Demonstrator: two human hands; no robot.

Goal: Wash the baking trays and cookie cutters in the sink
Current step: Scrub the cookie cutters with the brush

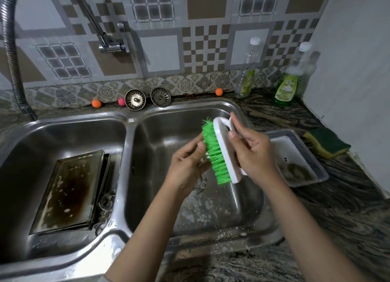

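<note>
Over the right basin of the steel sink, my right hand grips a white scrubbing brush by its handle, green bristles facing left. My left hand presses a small pale object against the bristles; most of it is hidden by my fingers. Stacked dirty baking trays, stained brown and soapy, lie tilted in the left basin. Metal cookie cutters sit beside them on the basin floor. Another baking tray with dark residue rests on the counter to the right of the sink.
A green and yellow sponge lies on the counter at far right. Two dish-soap bottles stand at the back right. Two sink strainers and small orange and pink balls line the back ledge. The tap hangs above the left basin.
</note>
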